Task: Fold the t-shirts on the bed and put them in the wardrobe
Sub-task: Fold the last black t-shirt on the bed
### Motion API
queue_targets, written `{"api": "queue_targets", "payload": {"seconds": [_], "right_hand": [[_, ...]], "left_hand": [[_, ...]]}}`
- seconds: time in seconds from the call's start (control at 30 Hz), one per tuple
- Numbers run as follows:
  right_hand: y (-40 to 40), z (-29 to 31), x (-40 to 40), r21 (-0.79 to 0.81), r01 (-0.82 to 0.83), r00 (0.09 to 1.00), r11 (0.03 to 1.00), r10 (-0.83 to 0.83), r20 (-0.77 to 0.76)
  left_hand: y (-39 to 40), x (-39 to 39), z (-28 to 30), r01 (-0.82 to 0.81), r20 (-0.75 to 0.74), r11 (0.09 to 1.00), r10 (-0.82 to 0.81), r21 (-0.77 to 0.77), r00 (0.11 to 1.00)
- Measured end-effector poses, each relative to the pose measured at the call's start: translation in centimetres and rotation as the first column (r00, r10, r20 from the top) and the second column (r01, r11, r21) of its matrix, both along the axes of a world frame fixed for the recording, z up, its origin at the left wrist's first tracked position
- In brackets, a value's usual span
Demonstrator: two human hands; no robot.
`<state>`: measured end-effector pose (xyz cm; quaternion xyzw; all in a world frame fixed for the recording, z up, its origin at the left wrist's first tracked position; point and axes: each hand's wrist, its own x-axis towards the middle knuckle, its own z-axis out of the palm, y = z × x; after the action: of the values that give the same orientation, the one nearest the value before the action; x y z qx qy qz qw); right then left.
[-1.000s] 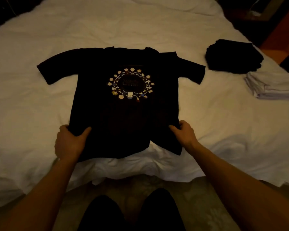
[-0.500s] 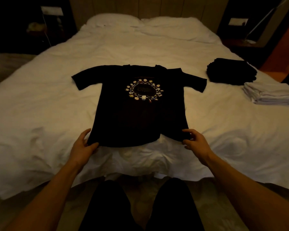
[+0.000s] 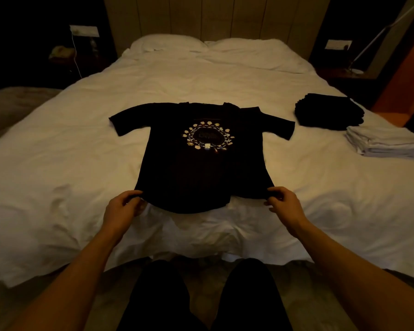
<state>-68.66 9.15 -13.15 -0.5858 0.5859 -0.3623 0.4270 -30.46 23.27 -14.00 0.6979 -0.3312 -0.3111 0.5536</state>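
Two white pillows (image 3: 208, 47) side by side at head of bed, against wooden headboard (image 3: 213, 17). Dark nightstand (image 3: 65, 56) on left, with white cable (image 3: 75, 56) hanging down. Wall plate (image 3: 336, 44) and slanted lamp arm (image 3: 378, 35) on right. Patterned carpet (image 3: 101, 306) in foreground.

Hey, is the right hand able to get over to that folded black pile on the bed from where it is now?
Probably yes. The right hand pinches the black t-shirt hem, and only bare bed sheet lies between it and the folded black pile. The white pile sits beside that path. It would likely need a lean forward.
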Motion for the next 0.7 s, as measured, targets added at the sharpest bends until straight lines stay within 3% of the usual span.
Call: {"api": "queue_targets", "payload": {"seconds": [0.27, 0.47, 0.6, 0.7], "right_hand": [[-0.6, -0.2, -0.5, 0.113, 0.097, 0.976, 0.989, -0.117, 0.183], [-1.6, 0.4, -0.8, 0.23, 0.282, 0.854, 0.931, -0.353, 0.383], [-2.4, 1.0, -1.2, 0.233, 0.31, 0.832, 0.922, -0.382, 0.403], [-2.8, 1.3, -1.5, 0.202, 0.326, 0.848, 0.924, -0.38, 0.369]], "left_hand": [[-0.7, 1.0, -0.9, -0.006, -0.1, 1.0, 0.005, -0.01, 0.995], [0.0, 1.6, -1.6, -0.007, 0.134, 0.997, -0.003, 0.073, 0.991], [0.0, 2.2, -1.8, -0.06, 0.135, 0.997, 0.053, 0.054, 0.989], [-0.2, 2.3, -1.6, -0.142, 0.045, 0.99, 0.141, 0.017, 0.989]]}}
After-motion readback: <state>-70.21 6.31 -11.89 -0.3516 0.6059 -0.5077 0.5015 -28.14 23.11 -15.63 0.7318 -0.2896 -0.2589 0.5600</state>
